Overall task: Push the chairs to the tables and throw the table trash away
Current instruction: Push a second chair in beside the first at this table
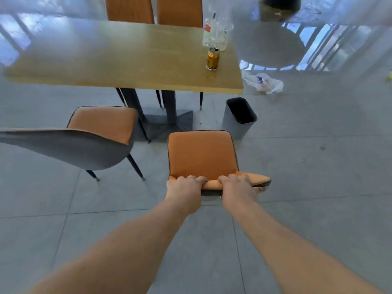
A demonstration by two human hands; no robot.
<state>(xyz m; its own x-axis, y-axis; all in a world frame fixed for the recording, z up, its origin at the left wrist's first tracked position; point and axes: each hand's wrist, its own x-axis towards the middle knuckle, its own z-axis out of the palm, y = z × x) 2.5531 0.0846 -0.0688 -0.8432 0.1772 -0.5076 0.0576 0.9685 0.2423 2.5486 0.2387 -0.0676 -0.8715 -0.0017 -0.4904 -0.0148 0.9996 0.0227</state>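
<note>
An orange-seated chair point(200, 154) stands on the floor in front of me, apart from the wooden table point(101, 60). My left hand point(184, 188) and my right hand point(238, 187) both grip the top edge of its backrest, side by side. A second orange and grey chair point(99, 124) stands to the left, also pulled out from the table. On the table's right end stand a gold can point(212, 59) and clear plastic bottles point(216, 30). A grey trash bin point(239, 117) stands on the floor by the table's right corner.
Two more orange chairs point(152, 9) are tucked in at the table's far side. A round white table point(267, 43) stands at the back right, and a crumpled plastic bag point(264, 82) lies on the floor below it. Grey tiled floor stretches to the right.
</note>
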